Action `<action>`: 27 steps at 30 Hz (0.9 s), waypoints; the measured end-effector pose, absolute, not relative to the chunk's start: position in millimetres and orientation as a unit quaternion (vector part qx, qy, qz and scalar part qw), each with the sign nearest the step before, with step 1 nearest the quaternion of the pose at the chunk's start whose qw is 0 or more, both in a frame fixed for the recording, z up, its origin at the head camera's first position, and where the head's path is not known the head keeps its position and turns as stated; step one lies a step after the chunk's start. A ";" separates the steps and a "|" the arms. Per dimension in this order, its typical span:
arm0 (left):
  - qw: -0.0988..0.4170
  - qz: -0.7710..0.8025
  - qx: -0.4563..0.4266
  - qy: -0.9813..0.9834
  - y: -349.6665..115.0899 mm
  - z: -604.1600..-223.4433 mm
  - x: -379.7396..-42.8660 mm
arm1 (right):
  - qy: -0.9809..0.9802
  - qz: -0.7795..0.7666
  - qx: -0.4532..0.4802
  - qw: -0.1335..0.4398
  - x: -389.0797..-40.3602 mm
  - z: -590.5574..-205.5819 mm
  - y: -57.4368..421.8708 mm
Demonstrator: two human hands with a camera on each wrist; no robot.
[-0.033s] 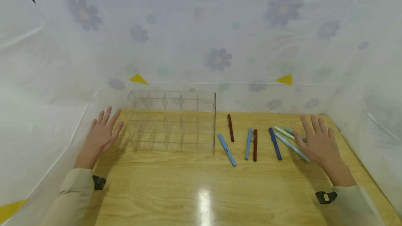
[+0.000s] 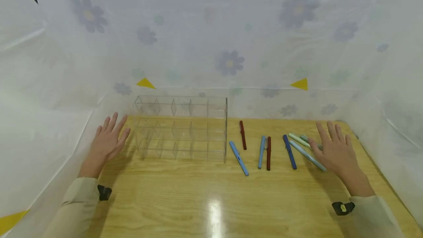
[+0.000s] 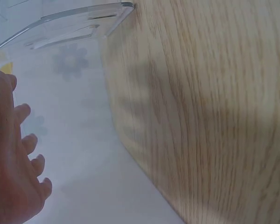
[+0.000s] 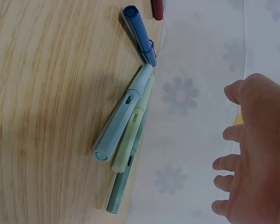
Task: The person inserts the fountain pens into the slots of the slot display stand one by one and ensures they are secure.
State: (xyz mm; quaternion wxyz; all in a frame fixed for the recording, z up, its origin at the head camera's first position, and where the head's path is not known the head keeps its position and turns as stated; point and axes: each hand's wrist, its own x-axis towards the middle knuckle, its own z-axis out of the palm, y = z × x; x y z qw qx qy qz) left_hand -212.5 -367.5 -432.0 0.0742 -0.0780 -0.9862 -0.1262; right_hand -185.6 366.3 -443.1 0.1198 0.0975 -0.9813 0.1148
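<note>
My left hand (image 2: 107, 140) is held over the table's left side with fingers spread, just left of a clear acrylic divided rack (image 2: 191, 128). Nothing is in its grasp. My right hand (image 2: 333, 151), fingers also spread and holding nothing, hovers at the right beside several pens. Nearest to it lie a pale blue pen (image 4: 121, 114), a light green pen (image 4: 130, 135) and a grey-green pen (image 4: 119, 191), bunched together. In the head view the hand partly covers this bunch. A dark blue pen (image 2: 289, 152) lies just left of them.
Between rack and dark blue pen lie two dark red pens, one farther back (image 2: 242, 135) and one nearer (image 2: 268, 153), and two blue pens, one slanted (image 2: 238, 158) and one straighter (image 2: 261, 152). A white flowered sheet (image 2: 198, 47) walls the wooden table (image 2: 172, 194) at back and sides.
</note>
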 end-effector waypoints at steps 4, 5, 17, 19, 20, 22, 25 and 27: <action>0.072 -0.130 -0.077 -0.986 -367.7 -433.6 -210.8 | -0.981 0.115 0.100 0.121 -186.8 -443.1 364.1; 0.072 -0.131 -0.076 -0.986 -367.4 -434.1 -210.4 | -0.981 0.115 0.100 0.122 -187.1 -443.1 363.7; 0.089 -0.123 -0.081 -0.985 -365.8 -433.4 -212.9 | -0.982 0.117 0.093 0.116 -188.8 -454.3 370.0; 0.088 -0.121 -0.082 -0.985 -366.2 -432.6 -213.3 | -0.981 0.118 0.094 0.117 -189.0 -454.9 371.1; 0.087 -0.123 -0.082 -0.985 -366.4 -432.5 -213.3 | -0.981 0.120 0.096 0.117 -189.3 -454.8 371.3; 0.084 -0.135 -0.080 -0.984 -366.5 -432.9 -213.1 | -0.981 0.121 0.098 0.116 -190.6 -453.7 371.6; 0.086 -0.167 -0.077 -0.979 -366.5 -435.3 -211.7 | -0.979 0.132 0.102 0.113 -192.8 -451.9 371.1; 0.090 -0.202 -0.075 -0.972 -366.3 -438.7 -210.5 | -0.978 0.140 0.105 0.115 -194.4 -451.2 370.8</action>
